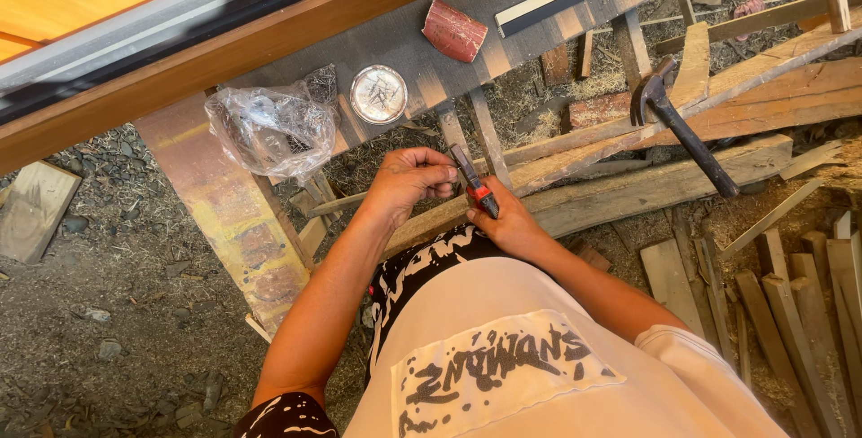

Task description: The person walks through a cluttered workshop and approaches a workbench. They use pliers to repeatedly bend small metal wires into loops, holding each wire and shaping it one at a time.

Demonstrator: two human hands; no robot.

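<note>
Wooden workbench [269,39]: long brown beam running diagonally across the top, with a grey board surface behind the hands and a yellow panel in the top-left corner.
Timber offcuts [646,182]: planks and slats strewn over sawdust to the right (some stacked on edge at the far right).
Plastic bag [269,128]: clear, crumpled, lying on the bench edge left of the hands; what is inside cannot be made out.
Claw hammer [678,128]: black handle, dark head, resting on the planks well to the right of the hands.
Red shard [453,30]: curved, ribbed piece like a roof tile, lying on the grey board.
Round tin [378,94]: shallow, silvery, open-topped, holding small nails, just beside the bag.
Left hand [409,182]: fingers curled tight, pinching something too small to tell, just beside the tool's tip.
Right hand [512,223]: clenched around the pliers' handles.
Pliers [474,185]: red-and-black grips, dark nose pointing up between both hands.
</note>
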